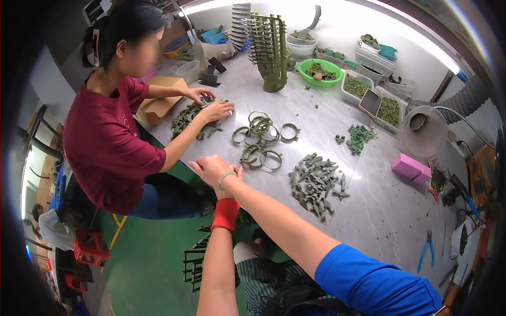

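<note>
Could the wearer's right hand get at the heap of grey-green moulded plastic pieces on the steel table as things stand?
Probably yes. The right hand rests at the table edge beside the left hand, and bare steel lies between it and the heap of grey-green moulded plastic pieces; the ring-shaped parts sit aside.

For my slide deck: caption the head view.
Two hands meet at the table edge beside green toothed rings.

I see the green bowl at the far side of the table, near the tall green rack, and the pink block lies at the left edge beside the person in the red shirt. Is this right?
Not quite. The head view shows the pink block at the right side of the table, near the round white lamp, far from the person in the red shirt. The green bowl does sit at the far side, near the tall green rack.
</note>
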{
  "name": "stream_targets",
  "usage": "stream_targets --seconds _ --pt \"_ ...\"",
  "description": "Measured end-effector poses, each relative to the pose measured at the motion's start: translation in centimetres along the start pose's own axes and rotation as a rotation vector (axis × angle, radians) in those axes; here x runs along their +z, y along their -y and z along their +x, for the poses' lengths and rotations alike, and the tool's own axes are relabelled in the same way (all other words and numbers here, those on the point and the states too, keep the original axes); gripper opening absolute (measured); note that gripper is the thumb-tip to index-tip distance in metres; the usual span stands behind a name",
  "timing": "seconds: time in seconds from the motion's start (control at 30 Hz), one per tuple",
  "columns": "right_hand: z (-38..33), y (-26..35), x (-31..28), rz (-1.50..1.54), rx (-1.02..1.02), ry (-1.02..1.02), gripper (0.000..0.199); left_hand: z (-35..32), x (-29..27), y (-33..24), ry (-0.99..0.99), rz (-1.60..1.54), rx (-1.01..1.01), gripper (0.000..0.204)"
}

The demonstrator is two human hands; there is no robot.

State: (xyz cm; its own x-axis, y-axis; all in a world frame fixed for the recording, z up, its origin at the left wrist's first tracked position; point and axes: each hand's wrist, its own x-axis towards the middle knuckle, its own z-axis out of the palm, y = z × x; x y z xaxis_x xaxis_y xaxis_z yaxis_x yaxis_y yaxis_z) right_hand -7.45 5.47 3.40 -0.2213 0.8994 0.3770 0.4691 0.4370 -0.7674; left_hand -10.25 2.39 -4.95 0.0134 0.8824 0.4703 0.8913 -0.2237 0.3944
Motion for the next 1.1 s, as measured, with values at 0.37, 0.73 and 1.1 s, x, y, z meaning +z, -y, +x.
stream_targets --seconds 0.37,0.73,1.1 --pt "-0.4 0.8 -0.2 0.014 0.018 0.003 0.051 -0.1 0.0 0.7 -0.021 0.027 0.018 0.028" --pt "-0.5 1.2 -0.2 -0.031 0.043 0.007 0.05 0.0 4.1 3.7 -0.051 0.046 0.054 0.028" --pt "0.1 -2.2 -0.4 -0.06 0.063 0.019 0.05 0.1 3.4 0.4 -0.023 0.057 0.082 0.027"
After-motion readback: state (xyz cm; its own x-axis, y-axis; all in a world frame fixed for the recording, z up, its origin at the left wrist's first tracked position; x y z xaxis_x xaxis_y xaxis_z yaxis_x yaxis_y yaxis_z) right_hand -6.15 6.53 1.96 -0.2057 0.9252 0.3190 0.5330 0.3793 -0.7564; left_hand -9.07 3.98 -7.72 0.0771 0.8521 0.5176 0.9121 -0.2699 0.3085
